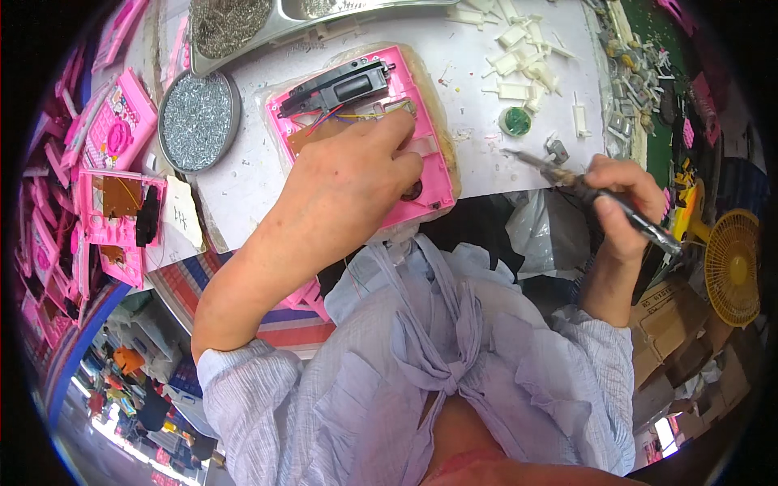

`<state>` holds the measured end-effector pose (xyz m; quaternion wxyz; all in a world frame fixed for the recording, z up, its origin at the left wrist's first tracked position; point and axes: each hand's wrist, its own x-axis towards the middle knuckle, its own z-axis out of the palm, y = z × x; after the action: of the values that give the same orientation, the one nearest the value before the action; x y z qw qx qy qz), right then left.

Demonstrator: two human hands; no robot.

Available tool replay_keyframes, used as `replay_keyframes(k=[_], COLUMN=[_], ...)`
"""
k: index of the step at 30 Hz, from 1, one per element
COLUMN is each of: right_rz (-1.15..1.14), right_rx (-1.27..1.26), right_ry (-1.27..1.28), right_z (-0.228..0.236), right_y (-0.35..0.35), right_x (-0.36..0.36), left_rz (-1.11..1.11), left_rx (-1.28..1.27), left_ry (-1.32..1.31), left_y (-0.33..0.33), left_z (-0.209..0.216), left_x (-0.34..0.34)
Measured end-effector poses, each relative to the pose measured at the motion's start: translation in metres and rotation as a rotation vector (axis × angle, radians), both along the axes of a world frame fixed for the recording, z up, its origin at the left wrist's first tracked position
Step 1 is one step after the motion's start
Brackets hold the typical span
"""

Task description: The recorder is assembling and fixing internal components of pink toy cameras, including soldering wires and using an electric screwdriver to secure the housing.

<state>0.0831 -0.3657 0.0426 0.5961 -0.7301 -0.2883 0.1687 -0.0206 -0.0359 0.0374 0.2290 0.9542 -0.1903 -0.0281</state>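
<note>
My left hand [356,174] reaches over an open pink plastic casing [439,174], its fingers bent down onto the inside. Whatever they pinch is hidden beneath them. Next to the fingertips lies a bent metal piece [395,105], with red, yellow and blue wires nearby. A black part [344,87] crosses the casing's far end. In my right hand [622,198] is a soldering iron [585,191] with a dark handle, its metal tip aimed left, away from the casing. Close to that tip stand a small round tub of green stuff [515,121] and a small grey piece [557,149].
Left of the casing sits a round tin of screws [199,121]; behind it is a metal tray [284,28] of small metal parts. White plastic pieces [527,65] lie scattered at the back right. Pink casings [121,121] pile up on the left. A yellow fan [733,267] stands at right.
</note>
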Motion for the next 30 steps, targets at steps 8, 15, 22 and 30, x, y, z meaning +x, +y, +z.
replay_keyframes(k=[8,15,22,30], right_rz=[-0.673,-0.851,-1.144,-1.144], right_rx=[0.256,0.378,0.117,0.311], right_ry=[0.057,-0.138,-0.416,0.142], right_z=[-0.003,0.012,-0.002,-0.026], right_y=[-0.105,-0.143,-0.161,-0.170], right_x=[0.020,0.062,0.128,0.188], left_rz=[-0.166,-0.221,0.087,0.385], left_rx=[-0.038,-0.033,-0.066,-0.094], left_ry=[-0.073,-0.121,-0.179,-0.222], left_y=[0.005,0.000,-0.019,-0.035], left_z=[0.006,0.006,-0.012,-0.022], left_x=[-0.004,0.002,-0.026,-0.050])
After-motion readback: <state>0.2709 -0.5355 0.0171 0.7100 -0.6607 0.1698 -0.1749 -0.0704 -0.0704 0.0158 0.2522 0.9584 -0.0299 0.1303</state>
